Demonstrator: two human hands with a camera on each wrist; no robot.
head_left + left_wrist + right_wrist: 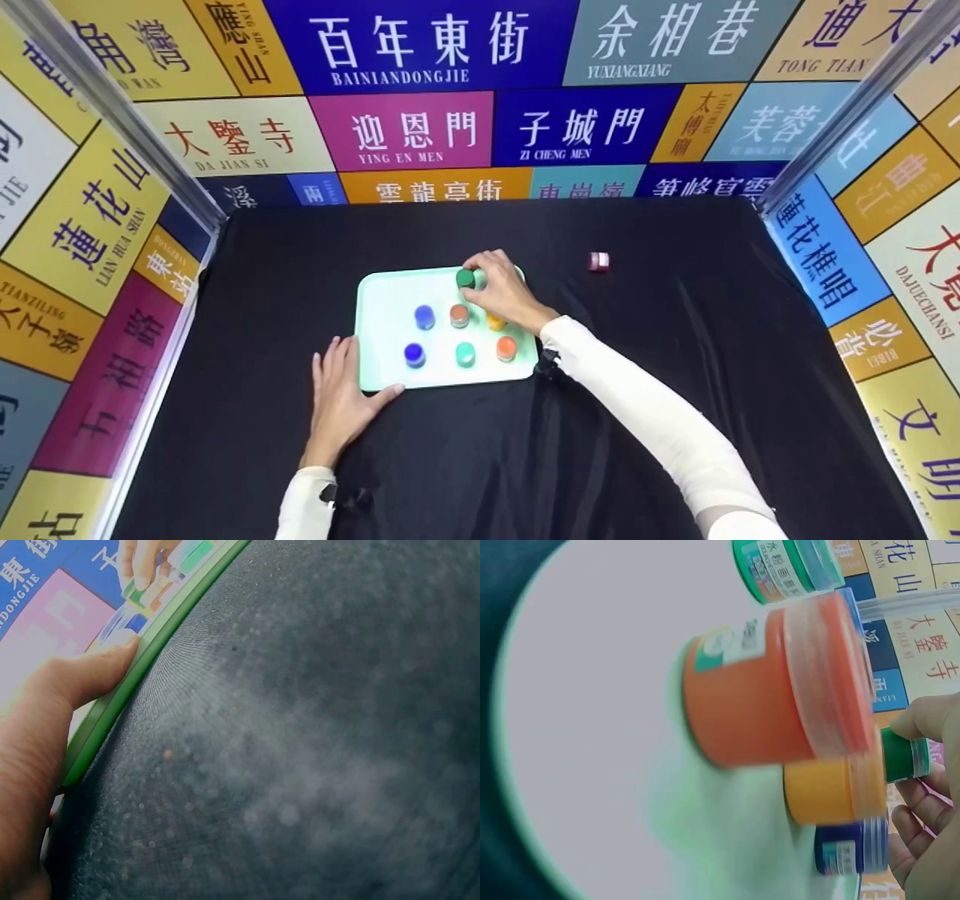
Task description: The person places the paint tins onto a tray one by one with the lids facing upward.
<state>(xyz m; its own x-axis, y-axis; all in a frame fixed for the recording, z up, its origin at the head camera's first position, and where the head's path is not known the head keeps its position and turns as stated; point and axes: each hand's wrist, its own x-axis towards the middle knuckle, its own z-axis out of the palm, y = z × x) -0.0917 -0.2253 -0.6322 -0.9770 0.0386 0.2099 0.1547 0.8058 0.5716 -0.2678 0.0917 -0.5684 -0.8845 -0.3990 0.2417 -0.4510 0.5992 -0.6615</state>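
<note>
My right hand [501,289] pinches a dark green paint jar [466,278] between thumb and fingers, over the back part of the light green tray [390,285]. In the right wrist view the same green jar [900,755] shows between the fingertips. Straight fingers of my left hand [341,397] lie along the tray's left edge, and its thumb rests at the front rim. On the tray stand a violet jar [424,316], a brown jar [459,316], a yellow jar [496,322], a blue jar [415,355], a mint green jar [466,354] and an orange jar [506,348].
A dark red jar [598,262] lies on its side on the black cloth [637,315], right of the tray. Printed panels [420,131] wall in the back and both sides. In the right wrist view a dark blue jar [840,848] stands beyond the yellow one.
</note>
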